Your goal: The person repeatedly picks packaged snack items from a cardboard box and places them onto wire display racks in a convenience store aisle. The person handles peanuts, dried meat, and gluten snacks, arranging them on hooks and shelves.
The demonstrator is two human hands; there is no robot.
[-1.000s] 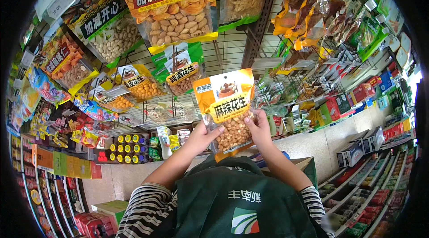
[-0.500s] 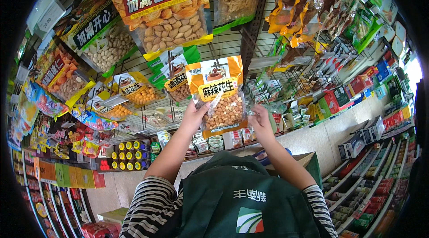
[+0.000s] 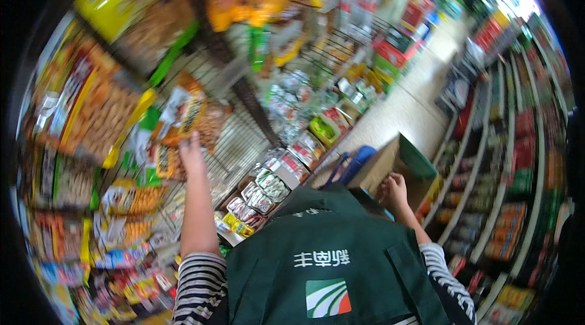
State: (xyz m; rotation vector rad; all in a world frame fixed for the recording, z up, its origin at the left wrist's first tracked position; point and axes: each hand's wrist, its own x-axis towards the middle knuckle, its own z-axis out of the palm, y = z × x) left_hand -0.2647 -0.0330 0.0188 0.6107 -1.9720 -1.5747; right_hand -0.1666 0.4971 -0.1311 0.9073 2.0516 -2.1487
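Head view: orange-and-white plastic bag of brown nuts (image 3: 196, 113), left of centre; open brown cardboard box (image 3: 370, 171), right of centre.
Left hand (image 3: 193, 155): at bag's lower edge. Right hand (image 3: 398, 191): at box opening. Grips: blurred, cannot tell.

I see a yellow snack bag (image 3: 131, 11) hanging upper left, a big bag of nuts (image 3: 100, 108) below it, packed shelves (image 3: 504, 169) down the right side and pale floor tiles (image 3: 396, 111) right of centre.

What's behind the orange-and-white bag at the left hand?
Part of a green-and-white package and wire rack show past the bag; whatever it and the left hand cover is hidden.
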